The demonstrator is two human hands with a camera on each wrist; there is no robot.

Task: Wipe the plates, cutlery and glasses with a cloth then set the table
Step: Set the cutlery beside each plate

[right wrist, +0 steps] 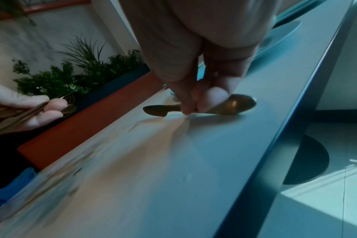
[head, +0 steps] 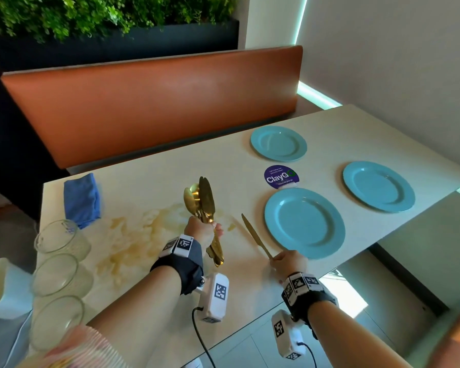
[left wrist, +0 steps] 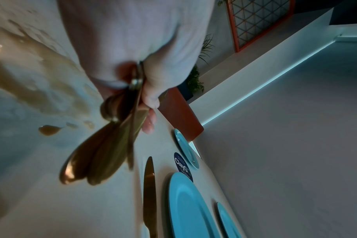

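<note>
- Right hand (head: pixel 288 261): fingers pinched on the handle end of a single gold knife (head: pixel 255 236); in the right wrist view the thumb and fingertips (right wrist: pixel 212 96) close on the handle just above the table (head: pixel 170 301), near its front edge. Whether the knife already touches the surface cannot be told.
- Gold knife: blade runs away from the right fingers, up and to the left, just beside the left rim of the nearest blue plate (head: pixel 304 221).
- Left hand (head: pixel 203 231): fingers curled round a bundle of gold cutlery (head: pixel 203 208), held off the table. Spoon bowls and knife blades stand above the fist; the handle ends hang below it, toward the person.
- Three glasses (head: pixel 56 274): in a row at the left table edge, well to the left of the left fingers.
- Blue cloth (head: pixel 81 199): folded, lying on the table beyond the glasses, left of and past the bundle.
- Brownish stain (head: pixel 133 235): spread on the tabletop under and left of the left hand.
- Round "ClayGo" sticker (head: pixel 281 177): on the table just beyond the nearest plate.
- Second blue plate (head: pixel 379 185): to the right of the right fingers and farther off, near the table's right edge.
- Third blue plate (head: pixel 278 143): farthest from both hands, by the bench side.
- Orange bench back (head: pixel 157 102) and green planter (head: pixel 104 14): behind the table.
</note>
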